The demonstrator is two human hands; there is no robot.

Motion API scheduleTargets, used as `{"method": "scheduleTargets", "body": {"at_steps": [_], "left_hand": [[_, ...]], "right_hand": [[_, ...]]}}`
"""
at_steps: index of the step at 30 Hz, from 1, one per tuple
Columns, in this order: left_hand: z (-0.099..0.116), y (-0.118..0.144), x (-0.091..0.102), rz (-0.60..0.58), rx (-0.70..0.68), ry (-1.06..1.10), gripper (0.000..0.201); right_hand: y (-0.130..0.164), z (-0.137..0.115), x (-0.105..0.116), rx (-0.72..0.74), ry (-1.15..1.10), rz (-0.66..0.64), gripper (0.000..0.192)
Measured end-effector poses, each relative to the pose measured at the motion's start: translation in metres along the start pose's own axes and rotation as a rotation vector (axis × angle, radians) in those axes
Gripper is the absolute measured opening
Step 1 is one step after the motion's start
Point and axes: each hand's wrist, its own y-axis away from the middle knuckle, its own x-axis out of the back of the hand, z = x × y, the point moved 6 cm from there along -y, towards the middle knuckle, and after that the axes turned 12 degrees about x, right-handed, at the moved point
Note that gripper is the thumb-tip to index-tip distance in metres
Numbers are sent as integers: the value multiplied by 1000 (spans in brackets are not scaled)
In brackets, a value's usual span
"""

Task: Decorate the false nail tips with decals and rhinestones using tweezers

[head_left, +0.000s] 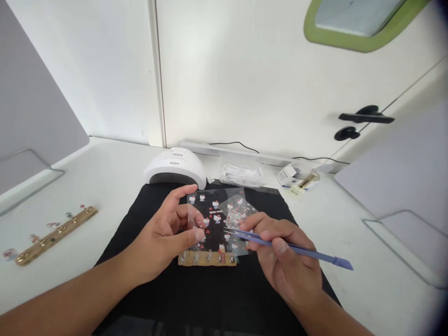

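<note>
My left hand (168,235) pinches the left edge of a clear sticker sheet (215,217) printed with small white cat figures and red hearts, holding it above a black mat (210,298). My right hand (280,254) grips blue tweezers (297,250), their tips resting on the sheet near its middle. A second clear sticker sheet (240,210) lies slightly behind and to the right. Under the sheets, a gold bar (208,259) holding several clear nail tips sits on the mat.
A white nail lamp (175,169) stands behind the mat. Another gold bar (56,235) with decorated nail tips lies at the left. Packets (241,175) and small boxes (297,177) sit at the back near the wall. Clear dividers stand at both sides.
</note>
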Motion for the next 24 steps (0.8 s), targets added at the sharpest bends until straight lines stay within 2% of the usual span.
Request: {"method": "scheduleTargets", "body": {"at_steps": [3,6,10,14,19,24], "left_hand": [[-1,4,0,49,-21,-37,48],[1,8,0,49,-40,-76,36],[4,11,7,24,-67,-103,30],[12,13,14,34,-114,-155,25],[13,14,11,-26,-110,-228,23],[11,17,11,6,-190,-294,27]], "right_hand": [[1,-6,-8,35,55,-66,13],[-2,-16,-18,51,90,-121,13],[-8,-26,-32,70,95,-116,13],[-10,-19,-44,89,77,-118,14],[1,-5,-44,135,115,-158,16],[10,-3,-35,149,162,-177,18]]}}
